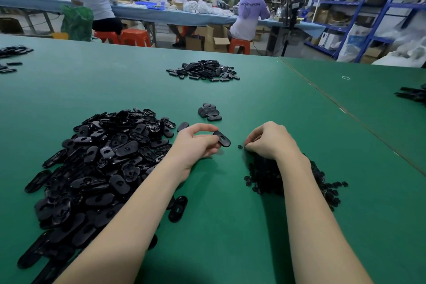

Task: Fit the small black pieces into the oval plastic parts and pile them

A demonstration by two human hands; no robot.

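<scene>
At mid-frame the left hand (196, 143) pinches one oval part (222, 138) between thumb and fingers, holding it tilted just above the green table (276, 104). Beside it the right hand (268, 139) has its fingers curled down at a small black piece (240, 146) lying on the table; whether they grip anything I cannot tell. A big heap of ovals (96, 168) fills the lower left, a mound of small pieces (267, 177) sits under the right wrist, a little pile (209, 112) lies above the hands, and a further pile (204, 70) sits at upper centre
</scene>
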